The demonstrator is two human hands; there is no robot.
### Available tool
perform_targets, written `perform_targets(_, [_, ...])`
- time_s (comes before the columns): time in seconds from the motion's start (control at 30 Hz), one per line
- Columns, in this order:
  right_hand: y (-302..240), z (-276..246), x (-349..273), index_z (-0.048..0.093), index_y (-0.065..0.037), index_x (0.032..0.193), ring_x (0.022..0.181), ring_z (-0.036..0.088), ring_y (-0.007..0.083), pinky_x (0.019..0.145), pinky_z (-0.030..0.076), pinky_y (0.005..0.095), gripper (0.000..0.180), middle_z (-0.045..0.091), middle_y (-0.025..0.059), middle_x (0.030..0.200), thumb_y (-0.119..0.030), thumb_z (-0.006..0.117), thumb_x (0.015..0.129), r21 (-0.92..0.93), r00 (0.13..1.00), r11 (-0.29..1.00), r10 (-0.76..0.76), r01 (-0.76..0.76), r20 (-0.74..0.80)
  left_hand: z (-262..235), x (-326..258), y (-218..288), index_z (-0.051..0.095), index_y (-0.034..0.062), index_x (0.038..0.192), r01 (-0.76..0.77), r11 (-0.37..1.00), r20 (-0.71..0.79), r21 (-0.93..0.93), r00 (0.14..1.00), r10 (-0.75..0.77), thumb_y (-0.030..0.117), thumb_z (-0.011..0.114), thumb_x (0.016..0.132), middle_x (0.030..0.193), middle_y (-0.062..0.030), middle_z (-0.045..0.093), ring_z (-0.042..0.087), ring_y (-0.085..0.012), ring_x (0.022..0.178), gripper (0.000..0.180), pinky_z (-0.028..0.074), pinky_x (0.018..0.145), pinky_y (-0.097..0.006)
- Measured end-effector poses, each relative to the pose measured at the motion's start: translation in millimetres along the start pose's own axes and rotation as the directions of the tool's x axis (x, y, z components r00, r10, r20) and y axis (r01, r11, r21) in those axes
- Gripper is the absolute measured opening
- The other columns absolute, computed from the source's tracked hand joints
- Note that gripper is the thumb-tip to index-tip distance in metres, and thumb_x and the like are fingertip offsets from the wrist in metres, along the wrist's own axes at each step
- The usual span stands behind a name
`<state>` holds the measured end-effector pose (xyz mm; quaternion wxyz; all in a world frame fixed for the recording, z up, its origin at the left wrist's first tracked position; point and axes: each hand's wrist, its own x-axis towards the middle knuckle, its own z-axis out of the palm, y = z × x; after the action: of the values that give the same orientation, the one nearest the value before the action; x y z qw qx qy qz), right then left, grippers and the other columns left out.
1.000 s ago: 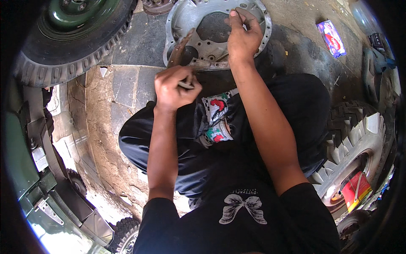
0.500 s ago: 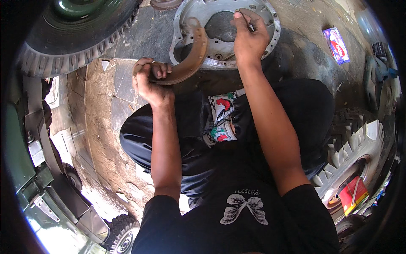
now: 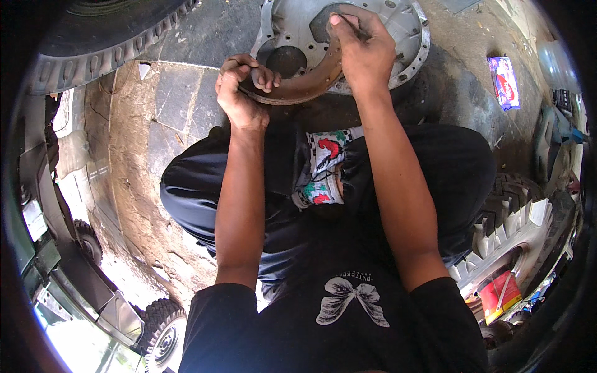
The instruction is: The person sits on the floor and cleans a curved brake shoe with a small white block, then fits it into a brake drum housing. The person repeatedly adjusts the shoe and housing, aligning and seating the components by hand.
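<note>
A curved brown brake lining [image 3: 301,92], an arc with small holes along it, is held up in front of a round grey metal housing [image 3: 415,73]. My left hand [image 3: 242,93] is closed round the lining's left end, fingers curled over its inner side. At the far right end, my right hand [image 3: 368,53] is closed, thumb and fingers pinched together on the lining. Whether a small piece is also between those fingertips I cannot make out. The housing lies on the floor with a large opening and bolt holes round its rim, partly covered by the lining and my right hand.
A big tyre [image 3: 112,59] stands at the far left. On the floor at the right lies a purple packet [image 3: 504,82]. Another treaded tyre [image 3: 510,230] and a red and yellow packet [image 3: 499,295] are at the lower right. Green vehicle parts [image 3: 46,267] line the left.
The brake lining and my left hand have moved right and tilted flatter. My right hand, apart from the lining before, is now at its far end. The view has shifted slightly.
</note>
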<state>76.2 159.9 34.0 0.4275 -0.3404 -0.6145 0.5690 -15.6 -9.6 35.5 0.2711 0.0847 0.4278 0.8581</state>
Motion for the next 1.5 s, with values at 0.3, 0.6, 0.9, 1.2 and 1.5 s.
perform_targets(0.3, [5,1,-6,0.073,0.000,0.113,0.094,0.071,0.0140,0.086,0.056,0.0276,0.027,0.077,0.0090,0.102,-0.013,0.080,0.091,-0.152,0.991,0.988,-0.004,0.025,0.137,5,7,7,0.060,-0.0015,0.093,0.039,0.998,0.052,0.041,0.998,-0.041,0.016,0.053,0.081,0.061,-0.0097,0.048,0.049,-0.0238,0.059,0.023,0.048,0.065,-0.043])
perform_targets(0.6, [-5,-3,-10,0.076,-0.009,0.106,0.094,0.074,0.0215,0.087,0.056,0.0337,0.019,0.078,0.0102,0.099,-0.017,0.080,0.089,-0.414,0.988,0.901,-0.079,0.129,0.136,0,18,11,0.060,-0.0041,0.098,0.139,0.990,-0.060,-0.012,0.988,-0.139,0.013,0.050,0.075,0.065,-0.0120,0.052,0.048,-0.0246,0.061,0.030,0.048,0.068,-0.042])
perform_targets(0.9, [16,-12,-4,0.077,-0.009,0.108,0.097,0.073,0.0223,0.089,0.055,0.0336,0.023,0.078,0.0097,0.102,-0.024,0.079,0.090,-0.467,0.983,0.882,0.137,-0.066,0.119,-22,37,23,0.060,-0.0021,0.102,0.280,0.956,-0.203,0.083,0.944,-0.259,0.017,0.054,0.074,0.080,-0.0089,0.054,0.052,-0.0253,0.070,0.034,0.046,0.073,-0.040])
perform_targets(1.2, [0,-13,-12,0.078,-0.009,0.102,0.093,0.074,0.0274,0.086,0.056,0.0369,0.022,0.078,0.0107,0.096,-0.024,0.081,0.085,-0.483,0.968,0.873,0.173,-0.065,0.183,-75,56,-8,0.073,0.0011,0.091,0.112,0.990,-0.516,0.080,0.855,-0.055,0.003,0.060,0.077,0.091,-0.0058,0.067,0.062,-0.0222,0.085,0.020,0.050,0.078,-0.034])
perform_targets(1.5, [-10,-27,-8,0.079,-0.010,0.099,0.097,0.073,0.0350,0.088,0.056,0.0419,0.027,0.078,0.0135,0.098,-0.029,0.083,0.081,-0.604,0.943,0.797,0.205,-0.006,0.261,-57,58,-22,0.076,-0.0009,0.107,0.105,0.991,-0.484,0.077,0.874,-0.055,0.002,0.070,0.088,0.104,-0.0064,0.074,0.066,-0.0198,0.095,0.020,0.051,0.087,-0.032])
